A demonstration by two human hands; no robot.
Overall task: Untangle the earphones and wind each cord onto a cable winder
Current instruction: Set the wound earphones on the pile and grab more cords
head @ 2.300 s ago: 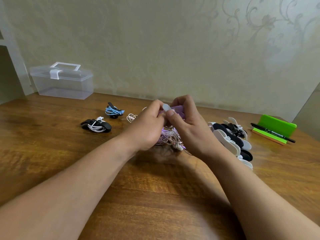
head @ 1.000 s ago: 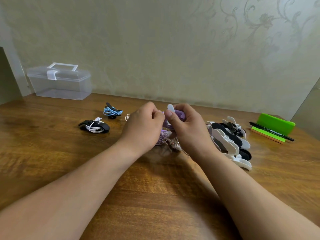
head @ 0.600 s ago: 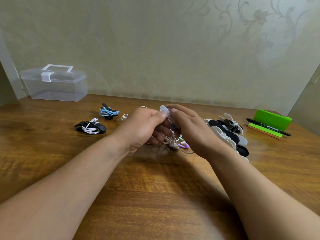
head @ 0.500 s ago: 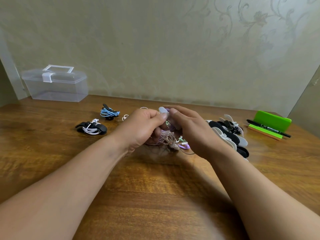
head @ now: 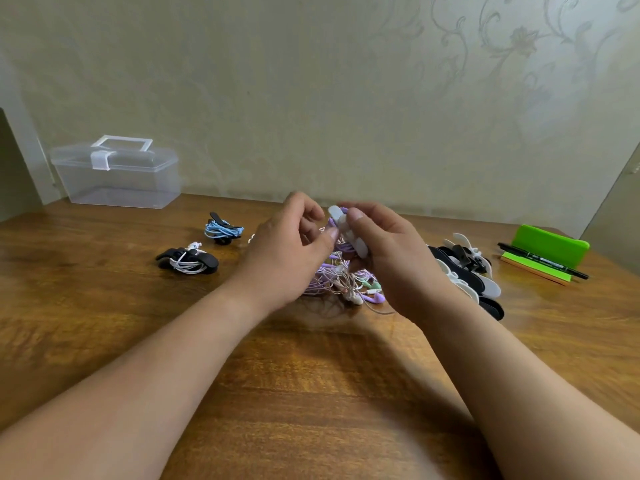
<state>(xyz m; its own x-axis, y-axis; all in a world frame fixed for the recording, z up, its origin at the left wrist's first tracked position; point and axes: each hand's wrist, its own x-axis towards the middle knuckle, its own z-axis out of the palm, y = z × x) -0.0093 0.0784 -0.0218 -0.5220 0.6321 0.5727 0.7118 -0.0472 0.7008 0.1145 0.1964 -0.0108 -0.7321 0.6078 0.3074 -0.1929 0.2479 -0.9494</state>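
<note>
Purple cord (head: 341, 247) is the one being worked, running up from the tangle of earphones (head: 341, 284), which lies on the wooden desk (head: 311, 393) beneath the hands, to a white cable winder (head: 346, 233). The right hand (head: 391, 258) holds that winder tilted above the tangle, its grip closed with the thumb pressed on the winder's face and the fingers behind. The left hand (head: 287, 254) has its fingers curled and its thumb tip at the winder's edge. Its grip appears to pinch the purple cord, though the strand inside it is too fine to make out. Two sets look finished: a black winder with white cord (head: 187, 262) and a black winder with blue cord (head: 223, 230) lie well apart to the left. Judging by the knot of purple, pink and pale green leads, several sets are left, and the spare winders (head: 464, 277) piled just right of the hands are unused. Half a second earlier the hands were pressed close together with only the winder's tip showing. Now a small gap has opened between them and more of the winder's length is visible. The rest of the desk looks unchanged.
</note>
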